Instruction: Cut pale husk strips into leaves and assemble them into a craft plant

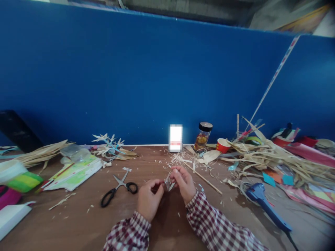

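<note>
Over the middle of the table, my right hand [184, 183] pinches a small piece of thin, pale husk strips [169, 184] between thumb and fingertips. The pointed strips hang down from it. Close by on the left, my left hand [151, 198] is curled with thumb and fingertips together at the piece's side; what they grip is too small to make out. Black-handled scissors [119, 186] lie with parted blades left of my left hand. A thin stick [206, 180] rests to the right of my right hand. Small pale scraps [176, 158] are scattered beyond both hands.
A blue glue gun [268, 205] and a heap of dried husks [261, 153] lie on the right. Behind stand a lidded jar [203, 136] and a red paper cup [223, 145]. Husk flowers [111, 145] and a green-white sheet [75, 174] are on the left. A blue partition [146, 76] closes the back.
</note>
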Demonstrator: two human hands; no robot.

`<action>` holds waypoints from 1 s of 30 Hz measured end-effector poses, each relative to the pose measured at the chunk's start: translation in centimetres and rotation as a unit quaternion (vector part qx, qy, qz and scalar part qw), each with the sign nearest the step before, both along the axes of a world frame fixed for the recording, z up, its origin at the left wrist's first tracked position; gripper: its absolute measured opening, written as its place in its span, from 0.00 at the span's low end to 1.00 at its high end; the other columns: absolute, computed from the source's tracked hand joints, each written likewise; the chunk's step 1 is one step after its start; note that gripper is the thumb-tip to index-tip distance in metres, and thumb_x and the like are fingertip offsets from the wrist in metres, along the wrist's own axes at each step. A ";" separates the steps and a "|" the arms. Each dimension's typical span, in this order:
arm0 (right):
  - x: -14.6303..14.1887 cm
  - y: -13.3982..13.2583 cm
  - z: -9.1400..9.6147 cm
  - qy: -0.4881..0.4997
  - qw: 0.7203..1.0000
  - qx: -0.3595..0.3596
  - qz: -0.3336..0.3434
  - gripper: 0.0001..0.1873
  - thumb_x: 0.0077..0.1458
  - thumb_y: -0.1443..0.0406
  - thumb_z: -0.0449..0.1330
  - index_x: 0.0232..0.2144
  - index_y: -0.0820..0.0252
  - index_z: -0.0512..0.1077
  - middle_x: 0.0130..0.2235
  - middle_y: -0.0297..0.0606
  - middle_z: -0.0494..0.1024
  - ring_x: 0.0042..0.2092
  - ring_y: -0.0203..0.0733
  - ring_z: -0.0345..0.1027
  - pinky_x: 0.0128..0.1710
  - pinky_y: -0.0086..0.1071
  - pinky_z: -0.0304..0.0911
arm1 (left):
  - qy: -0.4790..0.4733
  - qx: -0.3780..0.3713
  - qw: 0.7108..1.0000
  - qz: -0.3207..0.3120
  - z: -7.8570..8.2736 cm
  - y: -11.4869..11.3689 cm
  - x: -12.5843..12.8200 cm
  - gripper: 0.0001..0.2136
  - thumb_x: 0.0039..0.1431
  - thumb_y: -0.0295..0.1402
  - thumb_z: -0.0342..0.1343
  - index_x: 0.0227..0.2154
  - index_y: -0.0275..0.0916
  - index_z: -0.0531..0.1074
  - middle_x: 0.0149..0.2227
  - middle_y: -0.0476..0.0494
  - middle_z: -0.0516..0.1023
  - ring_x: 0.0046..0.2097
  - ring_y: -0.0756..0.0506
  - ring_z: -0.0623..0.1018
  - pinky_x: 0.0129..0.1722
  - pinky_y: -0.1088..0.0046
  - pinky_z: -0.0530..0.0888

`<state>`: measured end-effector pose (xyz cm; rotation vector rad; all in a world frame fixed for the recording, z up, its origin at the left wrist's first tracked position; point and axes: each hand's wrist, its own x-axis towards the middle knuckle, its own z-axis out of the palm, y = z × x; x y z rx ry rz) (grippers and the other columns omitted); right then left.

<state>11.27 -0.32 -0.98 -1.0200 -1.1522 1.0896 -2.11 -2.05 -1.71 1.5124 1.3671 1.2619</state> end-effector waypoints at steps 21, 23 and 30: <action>0.1 0.0 -0.4 -0.005 0.999 -0.017 0.050 0.14 0.45 0.64 0.58 0.37 0.58 0.63 0.25 0.30 0.70 0.22 0.32 0.61 0.21 0.26 0.56 | -0.262 -0.204 0.943 -0.029 -0.4 0.0 0.9 0.11 0.38 0.36 0.62 0.25 0.34 0.73 0.22 0.50 0.72 0.24 0.54 0.70 0.23 0.81 0.69; 0.3 0.2 -0.5 -0.018 0.999 -0.014 0.039 0.13 0.46 0.63 0.57 0.36 0.58 0.64 0.25 0.31 0.71 0.23 0.33 0.62 0.22 0.27 0.57 | -0.282 -0.200 0.938 -0.013 -0.2 0.1 0.7 0.11 0.38 0.36 0.62 0.25 0.34 0.73 0.22 0.50 0.72 0.24 0.54 0.70 0.23 0.81 0.69; 2.6 0.4 -0.1 -0.106 0.994 -0.015 0.035 0.10 0.47 0.60 0.57 0.30 0.60 0.68 0.15 0.25 0.63 0.16 0.29 0.50 0.15 0.23 0.46 | -0.404 -0.153 0.901 0.049 2.2 1.6 -2.1 0.07 0.42 0.27 0.60 0.28 0.34 0.70 0.24 0.49 0.73 0.23 0.56 0.71 0.20 0.84 0.70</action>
